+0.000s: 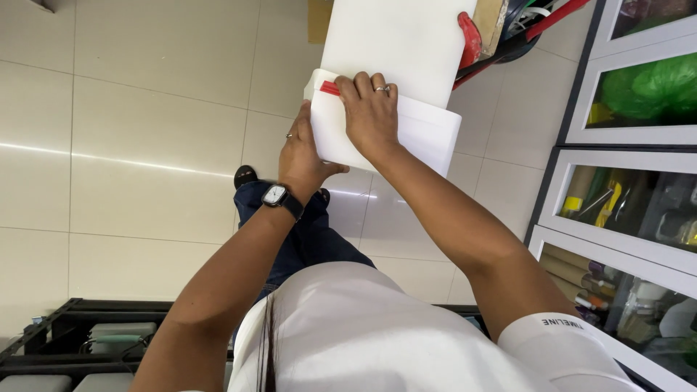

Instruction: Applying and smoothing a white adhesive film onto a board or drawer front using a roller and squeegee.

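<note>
Clasped the white box [428, 134] at its 9 o'clock edge with the left hand [301, 152], fingers wrapped round the side and thumb along the near face. Laid flat on the top face: the right hand [370, 109], palm down, unclenched, grasping nothing, fingertips resting on or just beside the red strip [330, 88] at the 10 o'clock corner; exact contact not discernible. Held well above the tiled floor [145, 145], in front of the body, with a white slab [399, 36] touching or overlapping the box at 12 o'clock. Judged advisable for this step: steady counter-pressure from the clasping hand against the downward push, palm weight spread evenly to avoid denting the soft-looking top, fingertips drawn along the strip rather than across it, box level throughout. Noted at 1 o'clock: red-handled tools [470, 40], near the slab, a likely snag if swung that way. Noted at 3 o'clock: glass-fronted cabinets [632, 138], close enough to call for a tucked elbow. Noted at 7 o'clock: a black rack [80, 341], well apart.
</note>
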